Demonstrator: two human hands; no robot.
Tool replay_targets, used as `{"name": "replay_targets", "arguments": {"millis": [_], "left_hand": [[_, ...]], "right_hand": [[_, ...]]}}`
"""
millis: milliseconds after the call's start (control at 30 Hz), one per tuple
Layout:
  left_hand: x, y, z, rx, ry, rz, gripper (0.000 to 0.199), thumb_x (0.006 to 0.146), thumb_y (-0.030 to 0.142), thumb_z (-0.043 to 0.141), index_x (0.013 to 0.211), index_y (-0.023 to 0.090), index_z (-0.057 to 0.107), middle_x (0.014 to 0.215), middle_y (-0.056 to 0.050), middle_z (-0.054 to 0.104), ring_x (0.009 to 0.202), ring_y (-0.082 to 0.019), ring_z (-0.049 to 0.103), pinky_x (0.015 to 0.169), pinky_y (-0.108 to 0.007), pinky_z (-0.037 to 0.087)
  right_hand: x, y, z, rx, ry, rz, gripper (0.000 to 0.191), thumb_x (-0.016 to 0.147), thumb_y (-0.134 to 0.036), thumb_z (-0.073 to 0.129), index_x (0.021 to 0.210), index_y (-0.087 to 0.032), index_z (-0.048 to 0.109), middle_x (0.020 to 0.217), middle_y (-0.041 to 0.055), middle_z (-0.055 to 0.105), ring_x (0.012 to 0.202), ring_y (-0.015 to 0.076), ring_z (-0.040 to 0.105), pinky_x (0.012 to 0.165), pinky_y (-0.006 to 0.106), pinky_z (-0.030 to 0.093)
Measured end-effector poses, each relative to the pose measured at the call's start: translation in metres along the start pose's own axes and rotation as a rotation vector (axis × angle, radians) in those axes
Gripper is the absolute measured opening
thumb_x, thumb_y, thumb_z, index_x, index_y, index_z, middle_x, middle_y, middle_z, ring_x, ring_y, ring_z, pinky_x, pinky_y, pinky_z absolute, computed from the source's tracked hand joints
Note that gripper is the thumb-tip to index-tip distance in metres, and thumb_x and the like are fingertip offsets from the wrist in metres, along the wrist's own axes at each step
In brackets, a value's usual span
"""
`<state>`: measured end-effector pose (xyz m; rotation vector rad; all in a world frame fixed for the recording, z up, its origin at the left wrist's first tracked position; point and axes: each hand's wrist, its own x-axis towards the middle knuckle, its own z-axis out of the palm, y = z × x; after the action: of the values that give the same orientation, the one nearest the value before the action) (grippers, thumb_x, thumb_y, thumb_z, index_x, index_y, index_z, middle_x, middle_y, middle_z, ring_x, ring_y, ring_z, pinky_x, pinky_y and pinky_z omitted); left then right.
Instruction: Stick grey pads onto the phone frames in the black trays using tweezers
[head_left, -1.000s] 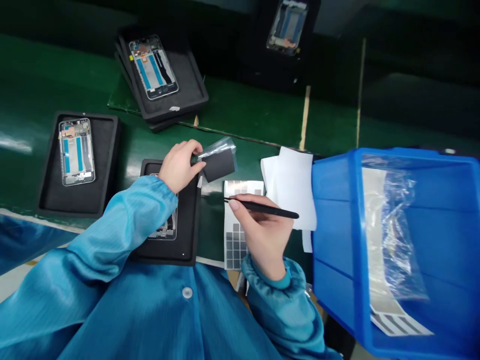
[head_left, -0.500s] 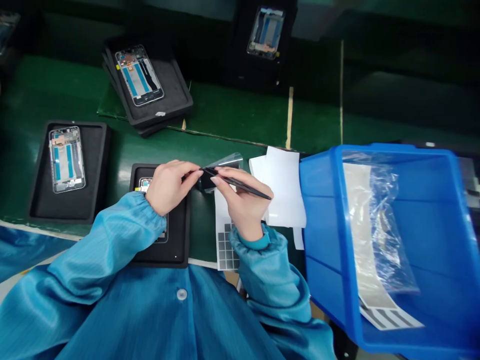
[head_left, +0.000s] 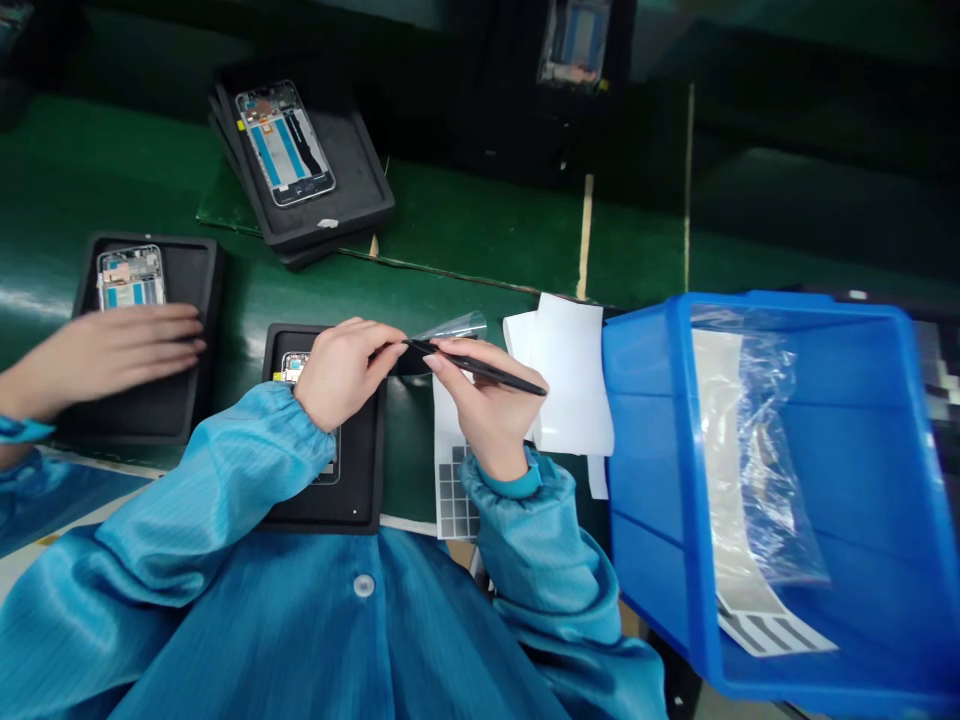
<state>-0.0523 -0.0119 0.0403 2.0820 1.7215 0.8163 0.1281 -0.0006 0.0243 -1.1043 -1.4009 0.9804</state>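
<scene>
Over the black foam tray [head_left: 322,518], the left hand [head_left: 341,370] pinches a dark pad [head_left: 409,360] with clear film between its fingertips. The right hand [head_left: 484,410] grips black tweezers [head_left: 480,367], their tip at the pad, just beyond the left fingers. Separating the film looks in hand; the next move calls for the tip catching its edge.

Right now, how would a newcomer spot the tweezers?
Find the blue plastic bin on the right. Just left of it, the right hand holds slim black tweezers, tips toward the left hand; they're the only tool in anyone's hands.
</scene>
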Motion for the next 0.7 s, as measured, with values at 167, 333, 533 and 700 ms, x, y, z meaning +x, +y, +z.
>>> {"name": "replay_targets", "arguments": {"millis": [167,333,533,700], "left_hand": [[-0.002,-0.003,0.0,-0.009,0.017,0.022,0.011,0.091,0.018,0.065,0.091,0.018,0.076,0.079,-0.001,0.075,0.074,-0.016,0.067,0.071,-0.025,0.051],[-0.004,-0.008,0.0,-0.03,-0.016,-0.017,0.014,0.093,0.022,0.062,0.092,0.02,0.075,0.082,-0.001,0.075,0.077,-0.016,0.067,0.074,-0.027,0.051],[-0.005,-0.014,-0.001,-0.057,-0.02,-0.026,0.014,0.093,0.023,0.061,0.092,0.02,0.075,0.084,-0.001,0.075,0.08,-0.017,0.068,0.077,-0.028,0.051],[-0.007,-0.018,-0.004,-0.075,-0.035,-0.033,0.013,0.094,0.022,0.061,0.094,0.019,0.074,0.086,-0.002,0.076,0.082,-0.016,0.068,0.079,-0.029,0.052]], "right_hand": [[-0.001,-0.001,0.003,-0.043,0.002,0.02,0.012,0.077,-0.024,0.084,0.088,-0.026,0.079,0.092,0.0015,0.08,0.086,0.0215,0.077,0.082,0.038,0.065],[-0.001,0.0,0.007,-0.046,0.003,0.025,0.011,0.077,-0.024,0.084,0.087,-0.026,0.079,0.091,0.0015,0.08,0.085,0.0215,0.077,0.082,0.038,0.064],[0.0,-0.001,0.012,-0.064,-0.006,0.018,0.012,0.077,-0.026,0.084,0.088,-0.026,0.079,0.092,0.002,0.08,0.087,0.0216,0.077,0.082,0.038,0.065],[0.0,-0.003,0.017,-0.08,-0.005,0.014,0.013,0.076,-0.026,0.084,0.087,-0.026,0.078,0.091,0.0017,0.08,0.086,0.0218,0.077,0.083,0.038,0.064]]}}
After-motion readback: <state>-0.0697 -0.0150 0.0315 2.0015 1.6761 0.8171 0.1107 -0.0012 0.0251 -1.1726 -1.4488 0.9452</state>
